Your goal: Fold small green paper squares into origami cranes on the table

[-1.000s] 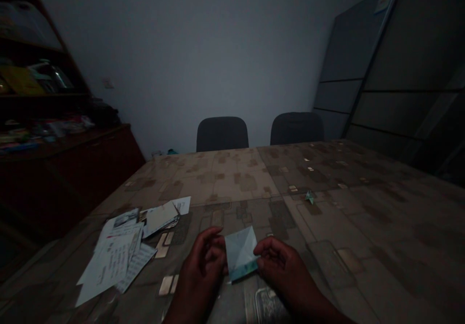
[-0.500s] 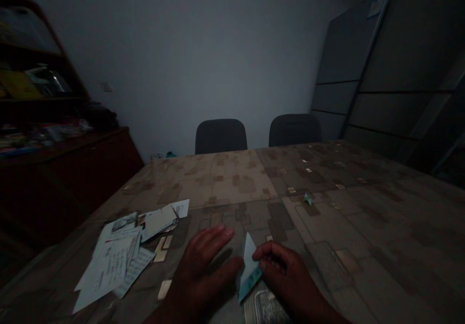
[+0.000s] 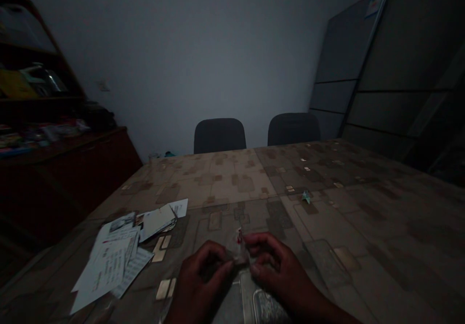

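1. A small piece of paper (image 3: 239, 249), blurred and marked with red, is between the two hands, at the near part of the worktop (image 3: 232, 183).
2. The left hand (image 3: 201, 276) pinches its left side between thumb and forefinger.
3. The right hand (image 3: 278, 267) curls at its right side; I cannot tell whether its fingers grip.
4. Printed sheets (image 3: 109, 263) overlap on the left; a green folded shape (image 3: 306, 197) sits farther off, right.
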Motion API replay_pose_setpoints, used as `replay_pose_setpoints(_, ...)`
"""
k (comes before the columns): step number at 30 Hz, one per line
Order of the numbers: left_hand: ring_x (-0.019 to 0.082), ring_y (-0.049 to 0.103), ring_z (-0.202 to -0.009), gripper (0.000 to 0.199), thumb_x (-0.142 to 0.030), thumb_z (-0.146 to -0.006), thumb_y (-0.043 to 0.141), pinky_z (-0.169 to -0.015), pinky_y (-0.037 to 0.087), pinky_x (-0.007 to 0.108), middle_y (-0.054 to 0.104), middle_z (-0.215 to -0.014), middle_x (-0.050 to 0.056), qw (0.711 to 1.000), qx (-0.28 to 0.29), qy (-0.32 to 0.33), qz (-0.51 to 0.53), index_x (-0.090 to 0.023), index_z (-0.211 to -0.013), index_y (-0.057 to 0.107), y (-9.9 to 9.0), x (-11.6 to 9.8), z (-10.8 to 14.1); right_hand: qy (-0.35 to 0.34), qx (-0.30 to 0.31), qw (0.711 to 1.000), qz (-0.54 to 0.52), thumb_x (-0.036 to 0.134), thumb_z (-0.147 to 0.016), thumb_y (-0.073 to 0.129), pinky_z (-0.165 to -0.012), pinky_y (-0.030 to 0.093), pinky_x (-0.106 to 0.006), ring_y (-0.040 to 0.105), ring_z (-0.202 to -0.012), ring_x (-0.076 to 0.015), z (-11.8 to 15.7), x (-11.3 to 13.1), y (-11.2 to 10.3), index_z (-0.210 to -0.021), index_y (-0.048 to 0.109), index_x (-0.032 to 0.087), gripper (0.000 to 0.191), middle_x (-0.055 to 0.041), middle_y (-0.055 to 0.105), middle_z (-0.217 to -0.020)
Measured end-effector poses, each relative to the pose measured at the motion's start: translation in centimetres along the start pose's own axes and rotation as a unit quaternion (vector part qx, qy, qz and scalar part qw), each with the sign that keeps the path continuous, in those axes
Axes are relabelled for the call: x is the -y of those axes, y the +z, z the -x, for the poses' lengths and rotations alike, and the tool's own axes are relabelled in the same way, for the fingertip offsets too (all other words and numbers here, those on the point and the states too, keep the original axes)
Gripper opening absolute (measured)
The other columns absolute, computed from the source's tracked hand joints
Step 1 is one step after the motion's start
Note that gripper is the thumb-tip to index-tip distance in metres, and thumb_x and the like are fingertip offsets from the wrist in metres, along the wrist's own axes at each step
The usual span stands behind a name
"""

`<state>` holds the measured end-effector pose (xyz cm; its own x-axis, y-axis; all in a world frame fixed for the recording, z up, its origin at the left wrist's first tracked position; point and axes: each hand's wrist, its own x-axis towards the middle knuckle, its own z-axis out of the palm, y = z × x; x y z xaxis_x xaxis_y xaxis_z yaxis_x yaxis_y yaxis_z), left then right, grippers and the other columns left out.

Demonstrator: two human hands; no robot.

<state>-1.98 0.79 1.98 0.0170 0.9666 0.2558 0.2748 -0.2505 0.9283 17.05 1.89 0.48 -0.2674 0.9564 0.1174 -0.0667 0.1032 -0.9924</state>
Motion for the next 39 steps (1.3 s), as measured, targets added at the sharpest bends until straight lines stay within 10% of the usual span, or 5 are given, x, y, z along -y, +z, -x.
replay_pose_setpoints(5,0.014,0.061,-0.060,0.021,-0.028,-0.068,0.076,-0.055,0.045,0.020,0.068,-0.064,-0.002,0.975,0.019,-0.134,0.176,-0.019,-0.068,0.058,1.0,0.4,0.3,0.031,0.011,0.993,-0.112,0.026,-0.075,0.070,-0.062,0.040,-0.024,0.057,-0.066,-0.0135,-0.2,-0.8,0.9,-0.104,0.056,0.019,0.034,0.0019,0.060,-0.075)
replay_pose_setpoints(14,0.014,0.062,-0.056,0.032,-0.028,-0.070,0.077,-0.052,0.045,0.019,0.070,-0.063,-0.002,0.965,-0.009,-0.173,0.195,-0.018,-0.096,0.062,0.5,0.2,-1.0,0.031,-0.008,0.995,-0.098,0.021,-0.079,0.066,-0.069,0.045,-0.028,0.062,-0.074,-0.0162,-0.3,-0.5,1.0,-0.101,0.054,0.019,0.025,-0.0012,0.066,-0.081)
replay_pose_setpoints(22,0.017,0.069,-0.070,0.030,-0.033,-0.081,0.069,-0.064,0.052,0.024,0.075,-0.084,0.002,0.957,0.016,-0.128,0.261,-0.025,-0.108,0.058,0.6,-0.1,-0.3,0.035,0.006,0.987,-0.159,0.029,-0.078,0.070,-0.073,0.049,-0.033,0.066,-0.077,-0.0185,-0.3,-0.2,0.9,-0.094,0.052,0.019,0.026,-0.0061,0.071,-0.089)
replay_pose_setpoints(29,0.020,0.070,-0.090,0.031,-0.008,-0.078,0.059,-0.079,0.052,0.023,0.076,-0.098,0.002,0.988,0.081,0.117,-0.060,-0.030,-0.095,0.074,-0.8,0.4,-0.5,0.044,0.021,0.986,-0.159,0.030,-0.076,0.072,-0.072,0.049,-0.031,0.067,-0.078,-0.0182,-0.3,0.1,0.9,-0.099,0.052,0.020,0.032,-0.0045,0.070,-0.089)
replay_pose_setpoints(39,0.017,0.074,-0.066,0.033,-0.005,-0.068,0.070,-0.061,0.055,0.018,0.079,-0.077,-0.004,0.986,-0.006,0.156,-0.059,-0.034,-0.083,0.077,-0.9,-0.7,-0.2,-0.021,-0.038,0.995,-0.085,0.030,-0.084,0.062,-0.074,0.050,-0.031,0.067,-0.084,-0.0206,0.5,0.2,0.5,-0.100,0.058,0.022,0.018,-0.0069,0.070,-0.094)
